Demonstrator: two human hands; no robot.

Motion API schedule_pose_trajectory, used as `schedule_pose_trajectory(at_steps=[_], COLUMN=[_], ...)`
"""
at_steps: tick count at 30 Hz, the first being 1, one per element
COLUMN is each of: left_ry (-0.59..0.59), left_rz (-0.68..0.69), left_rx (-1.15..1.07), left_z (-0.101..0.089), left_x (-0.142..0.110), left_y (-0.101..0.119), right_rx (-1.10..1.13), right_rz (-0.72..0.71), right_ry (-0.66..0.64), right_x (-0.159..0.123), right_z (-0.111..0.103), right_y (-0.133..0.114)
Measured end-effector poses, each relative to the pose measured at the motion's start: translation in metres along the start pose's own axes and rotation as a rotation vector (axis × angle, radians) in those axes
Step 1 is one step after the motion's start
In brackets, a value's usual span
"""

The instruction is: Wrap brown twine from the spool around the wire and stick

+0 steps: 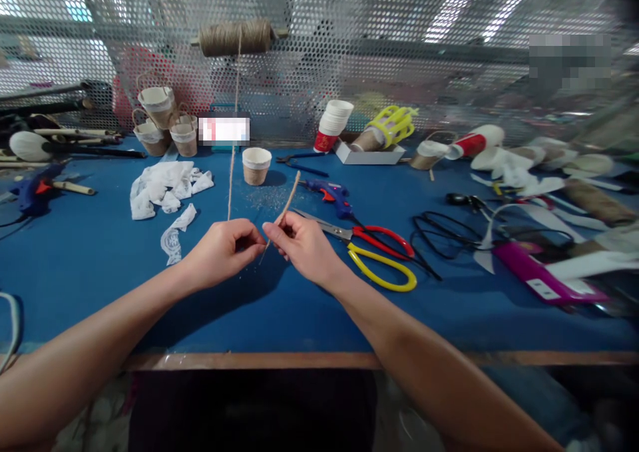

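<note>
My left hand (pixel 227 252) is pinched closed over the middle of the blue table, and the jute twine (pixel 231 179) hanging from the spool runs down into it. Close beside it, my right hand (pixel 302 242) pinches a short, thick piece of tan twine (pixel 290 196), which sticks up past the fingers. Its lower end passes between both hands. Behind them stands a small burlap-wrapped cup (pixel 256 170) with a white rim. Scissors (pixel 344 233) with one red and one yellow handle lie by my right hand, near a blue glue gun (pixel 332 196).
The twine spool (pixel 237 37) is mounted on the perforated metal screen. White lace (pixel 164 182) lies at left, near several burlap baskets (pixel 158 106). Pliers (pixel 302 162), stacked paper cups (pixel 334 122), and a purple power strip (pixel 544 275) with black cable occupy the back and right.
</note>
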State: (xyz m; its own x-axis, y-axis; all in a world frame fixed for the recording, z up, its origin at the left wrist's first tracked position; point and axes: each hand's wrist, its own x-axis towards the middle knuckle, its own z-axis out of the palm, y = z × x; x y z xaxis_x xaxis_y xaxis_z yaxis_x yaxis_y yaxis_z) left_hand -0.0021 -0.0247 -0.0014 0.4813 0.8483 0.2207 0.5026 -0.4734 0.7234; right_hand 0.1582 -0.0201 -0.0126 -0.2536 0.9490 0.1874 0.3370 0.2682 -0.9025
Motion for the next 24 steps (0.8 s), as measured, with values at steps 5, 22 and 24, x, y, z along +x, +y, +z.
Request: schedule_pose_trajectory(at_steps=[5,22,24], left_ry=[-0.047,-0.166,-0.173], left_rz=[-0.022,-0.134,-0.082], left_rx=[-0.049,-0.281,-0.201], left_z=[0.0007,-0.002,-0.0038], left_x=[-0.0004,0.0002,0.0002], left_y=[0.002,-0.0011,-0.002], right_rx=[-0.069,0.074,0.03], right_rz=[-0.019,-0.013,-0.005], right_ry=[0.02,-0.027,-0.011], right_x=[0.0007,0.0035,0.0041], right_z=[0.0012,-0.0029,-0.0032], right_y=[0.0019,-0.0017,-0.0006])
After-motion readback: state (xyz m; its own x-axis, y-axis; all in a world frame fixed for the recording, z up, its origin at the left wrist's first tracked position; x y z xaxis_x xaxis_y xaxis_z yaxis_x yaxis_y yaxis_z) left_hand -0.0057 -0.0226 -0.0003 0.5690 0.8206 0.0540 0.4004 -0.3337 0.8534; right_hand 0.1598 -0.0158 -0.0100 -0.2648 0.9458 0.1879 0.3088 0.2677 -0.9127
